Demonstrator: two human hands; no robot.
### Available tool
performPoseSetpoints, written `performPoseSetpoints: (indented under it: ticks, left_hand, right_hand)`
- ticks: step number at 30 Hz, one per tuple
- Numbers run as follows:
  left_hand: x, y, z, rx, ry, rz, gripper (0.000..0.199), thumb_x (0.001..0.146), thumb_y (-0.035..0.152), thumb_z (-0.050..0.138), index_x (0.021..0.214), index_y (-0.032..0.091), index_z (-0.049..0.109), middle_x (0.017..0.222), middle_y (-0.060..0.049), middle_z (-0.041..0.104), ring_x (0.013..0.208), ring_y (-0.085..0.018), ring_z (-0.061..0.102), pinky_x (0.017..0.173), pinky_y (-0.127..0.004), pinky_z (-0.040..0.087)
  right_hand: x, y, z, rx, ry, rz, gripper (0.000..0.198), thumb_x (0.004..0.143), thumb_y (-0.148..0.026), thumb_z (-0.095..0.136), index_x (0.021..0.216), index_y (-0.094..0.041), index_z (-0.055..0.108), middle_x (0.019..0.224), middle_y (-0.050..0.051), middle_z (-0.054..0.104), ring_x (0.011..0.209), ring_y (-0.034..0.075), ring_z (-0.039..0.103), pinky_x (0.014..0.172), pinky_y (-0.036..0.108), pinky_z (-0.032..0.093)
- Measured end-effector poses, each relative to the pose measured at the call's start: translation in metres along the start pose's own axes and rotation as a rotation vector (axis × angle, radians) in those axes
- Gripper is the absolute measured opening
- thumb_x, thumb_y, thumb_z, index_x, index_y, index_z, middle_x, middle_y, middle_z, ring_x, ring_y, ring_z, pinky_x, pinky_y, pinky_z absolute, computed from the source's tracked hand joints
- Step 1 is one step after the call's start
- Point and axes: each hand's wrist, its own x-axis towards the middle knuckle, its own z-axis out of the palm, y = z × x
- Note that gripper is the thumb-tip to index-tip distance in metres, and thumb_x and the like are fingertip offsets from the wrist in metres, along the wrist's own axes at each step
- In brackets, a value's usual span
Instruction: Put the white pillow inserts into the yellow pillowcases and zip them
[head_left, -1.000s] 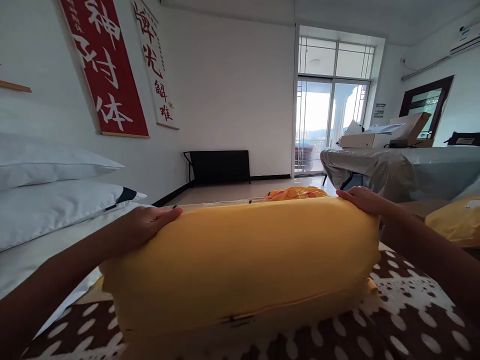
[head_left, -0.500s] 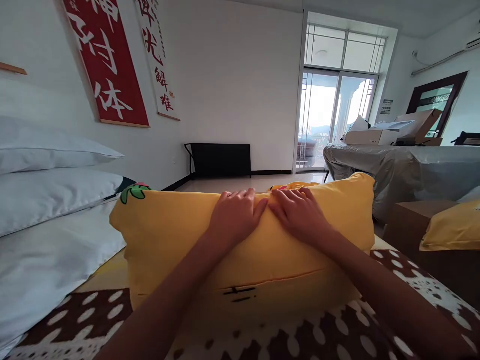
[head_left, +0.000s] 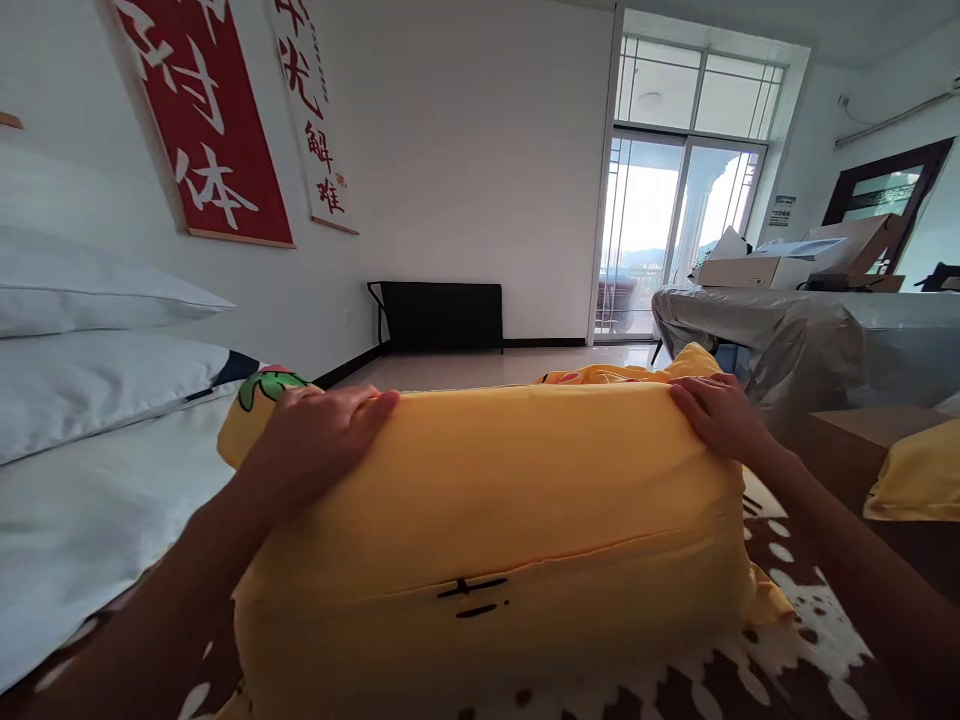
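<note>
A plump yellow pillow (head_left: 487,490) lies across the bed in front of me, with a seam and small black marks on its near side. My left hand (head_left: 330,420) grips its top near the left end, fingers bent over the far edge and thumb on the near side. At the other end, my right hand (head_left: 716,412) is closed over the top right corner, its fingertips partly hidden behind the edge. A green and red print (head_left: 271,385) shows on yellow cloth just past my left hand. More yellow cloth (head_left: 615,374) shows behind the pillow.
White pillows (head_left: 97,390) are stacked on the left. The bed cover (head_left: 817,620) is brown with white spots. On the right are a cardboard box (head_left: 847,450) with yellow cloth (head_left: 919,475) on it and a plastic-covered table (head_left: 750,310). A black panel (head_left: 442,317) leans by the wall.
My hands have moved apart from the pillow's middle, the left one to the left end and the right one to the right end. The pillow now looks squarer and fuller.
</note>
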Motion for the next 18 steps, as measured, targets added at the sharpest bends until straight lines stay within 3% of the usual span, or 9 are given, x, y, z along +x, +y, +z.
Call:
performPoseSetpoints:
  ticks: [2,4,6,8,10,13,18]
  left_hand:
    - [0.001,0.024,0.012,0.062,0.130,0.069,0.051,0.092,0.041,0.022,0.105,0.012,0.061,0.110,-0.016,0.066,0.108,-0.031,0.056,0.099,-0.058,0.026]
    - [0.003,0.060,0.033,0.046,0.219,0.218,0.049,0.093,0.035,0.024,0.124,0.011,0.052,0.134,-0.019,0.050,0.127,-0.032,0.042,0.102,-0.059,0.024]
    - [0.005,0.090,0.063,-0.046,0.158,0.330,0.048,0.093,0.032,0.025,0.132,0.013,0.046,0.140,-0.016,0.045,0.132,-0.027,0.037,0.103,-0.053,0.028]
    - [0.006,0.099,0.102,-0.112,0.076,0.304,0.048,0.094,0.034,0.026,0.135,0.016,0.043,0.142,-0.014,0.044,0.132,-0.024,0.037,0.106,-0.050,0.028]
    - [0.007,0.085,0.141,-0.145,-0.042,0.215,0.049,0.094,0.038,0.026,0.136,0.020,0.043,0.144,-0.011,0.041,0.134,-0.023,0.036,0.109,-0.049,0.025]
    - [0.008,0.043,0.185,-0.180,-0.273,0.075,0.053,0.093,0.042,0.021,0.136,0.020,0.044,0.144,-0.008,0.041,0.135,-0.021,0.033,0.111,-0.047,0.023]
    - [0.005,-0.027,0.214,-0.222,-0.383,-0.130,0.059,0.090,0.051,0.022,0.140,0.023,0.038,0.149,-0.004,0.031,0.139,-0.022,0.025,0.112,-0.045,0.020]
  right_hand:
    - [0.005,-0.043,0.010,0.009,0.058,0.002,0.038,0.094,-0.035,0.031,0.109,-0.018,0.061,0.113,0.010,0.066,0.107,0.024,0.058,0.095,0.041,0.031]
    - [0.012,-0.091,0.028,0.060,0.062,-0.096,0.041,0.094,-0.036,0.034,0.126,-0.018,0.051,0.131,0.012,0.055,0.123,0.024,0.047,0.101,0.043,0.027]
    - [0.020,-0.125,0.056,0.120,-0.006,-0.128,0.044,0.094,-0.039,0.032,0.132,-0.020,0.047,0.139,0.011,0.047,0.130,0.023,0.040,0.104,0.042,0.025]
    - [0.025,-0.134,0.092,0.149,-0.102,-0.090,0.044,0.095,-0.039,0.031,0.132,-0.021,0.047,0.141,0.010,0.045,0.132,0.021,0.036,0.106,0.042,0.023]
    - [0.028,-0.118,0.128,0.163,-0.250,-0.023,0.041,0.095,-0.037,0.031,0.129,-0.022,0.049,0.139,0.008,0.047,0.131,0.019,0.037,0.107,0.042,0.023]
    - [0.027,-0.071,0.170,0.173,-0.460,0.079,0.041,0.096,-0.037,0.028,0.124,-0.023,0.054,0.136,0.007,0.051,0.129,0.018,0.042,0.105,0.041,0.028]
    - [0.012,0.002,0.188,0.124,-0.510,0.207,0.051,0.095,-0.045,0.024,0.130,-0.021,0.052,0.138,0.008,0.049,0.128,0.021,0.043,0.104,0.041,0.032]
